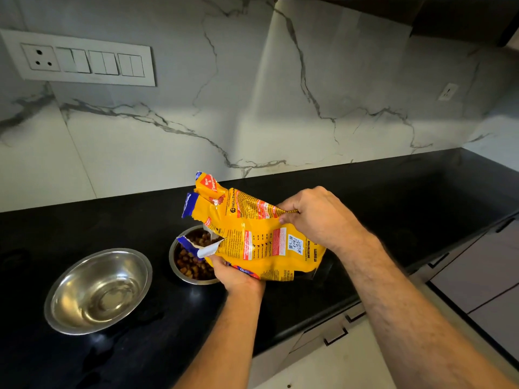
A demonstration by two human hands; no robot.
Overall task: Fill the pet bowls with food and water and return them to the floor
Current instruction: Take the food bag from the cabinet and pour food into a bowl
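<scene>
A yellow pet food bag [252, 234] is tipped over a steel bowl [179, 269] that holds brown kibble, its torn mouth right above the bowl. My left hand [234, 272] grips the bag from below near the mouth. My right hand [317, 217] pinches the bag's raised rear end. The bag hides the right part of that bowl. To the left, a larger steel bowl [98, 290] stands on the black counter [134, 346] with nothing solid in it; whether it holds water I cannot tell.
A marble backsplash [252, 108] rises behind the counter, with a switch panel [81, 60] at upper left and a small socket [448, 91] at right. Cabinet drawers [477, 276] with handles run along the counter's front edge at lower right.
</scene>
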